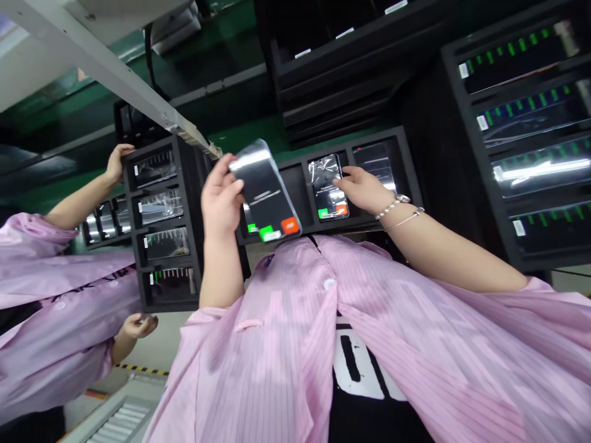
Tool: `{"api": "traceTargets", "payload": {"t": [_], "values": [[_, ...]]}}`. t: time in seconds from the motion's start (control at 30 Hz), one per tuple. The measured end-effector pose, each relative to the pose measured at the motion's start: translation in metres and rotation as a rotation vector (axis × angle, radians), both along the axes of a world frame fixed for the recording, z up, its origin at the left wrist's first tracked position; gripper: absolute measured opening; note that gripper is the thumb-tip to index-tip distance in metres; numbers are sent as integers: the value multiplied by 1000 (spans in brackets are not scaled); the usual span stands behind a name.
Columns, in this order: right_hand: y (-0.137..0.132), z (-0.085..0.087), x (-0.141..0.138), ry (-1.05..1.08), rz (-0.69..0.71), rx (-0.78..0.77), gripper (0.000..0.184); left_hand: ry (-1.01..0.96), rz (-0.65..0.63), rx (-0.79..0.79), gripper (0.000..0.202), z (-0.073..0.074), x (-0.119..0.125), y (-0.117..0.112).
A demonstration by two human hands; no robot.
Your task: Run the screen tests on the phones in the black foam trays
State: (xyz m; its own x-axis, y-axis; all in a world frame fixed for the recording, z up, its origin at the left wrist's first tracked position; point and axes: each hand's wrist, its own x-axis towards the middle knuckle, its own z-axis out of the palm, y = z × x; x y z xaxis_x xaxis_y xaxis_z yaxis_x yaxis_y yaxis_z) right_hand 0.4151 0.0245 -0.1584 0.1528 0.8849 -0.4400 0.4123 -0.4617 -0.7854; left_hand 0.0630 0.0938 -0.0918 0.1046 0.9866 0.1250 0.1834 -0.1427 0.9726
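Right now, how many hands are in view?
4: your left hand, holding a raised phone; your right hand, at the edge of a flat-lying phone; a co-worker's upper hand, at a dark tray's corner; their lower hand, below it.

pale beam [111, 64] slanting across upper left, co-worker [60, 344] in pink at left, screen-filled black tray [173, 306] beside them, roller conveyor [122, 423] and striped tape [143, 370] below, stacked trays [337, 117] at top centre
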Motion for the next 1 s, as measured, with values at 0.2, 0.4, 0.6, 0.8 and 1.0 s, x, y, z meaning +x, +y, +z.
{"api": "traceTargets", "payload": {"t": [0.2, 0.4, 0.6, 0.8, 1.0], "values": [[-46, 20, 6, -193, 249, 395, 72, 128, -106, -387, 59, -76, 53, 21], [-87, 5, -4, -454, 501, 598, 51, 446, -199, -247, 57, -86, 68, 2], [-99, -20, -21, -576, 578, 500, 55, 800, -316, 249, 54, -58, 45, -84], [-116, -18, 15, -661, 428, 507, 70, 917, -262, 180, 52, -81, 26, -129], [-141, -31, 56, -732, 291, 507, 84, 923, -289, 223, 46, -93, 26, -123]]}}
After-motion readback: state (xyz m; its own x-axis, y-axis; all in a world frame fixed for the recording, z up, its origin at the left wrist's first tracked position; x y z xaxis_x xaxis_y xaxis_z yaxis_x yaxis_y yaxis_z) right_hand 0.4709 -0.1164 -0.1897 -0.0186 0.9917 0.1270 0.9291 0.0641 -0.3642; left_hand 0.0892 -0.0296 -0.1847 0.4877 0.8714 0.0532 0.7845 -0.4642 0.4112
